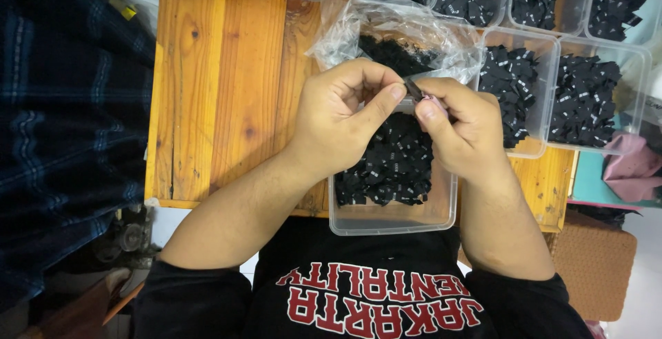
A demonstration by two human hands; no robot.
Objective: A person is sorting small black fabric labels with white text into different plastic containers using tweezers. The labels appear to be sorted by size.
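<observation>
- My left hand [345, 115] and right hand [462, 128] meet, fingertips pinched shut on one small black label [414, 91], held over the clear plastic tub [386, 222] of labels, probably so drops land inside.
- An opened plastic bag [393, 25] of more lies just beyond.

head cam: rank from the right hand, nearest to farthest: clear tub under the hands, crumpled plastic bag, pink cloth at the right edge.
From the right hand:
1. Clear tub, directly beneath the hand.
2. Crumpled plastic bag, just beyond the hands.
3. Pink cloth, far right, off the table.

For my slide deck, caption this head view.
Both hands pinch one small black label above a clear tub of labels.
</observation>
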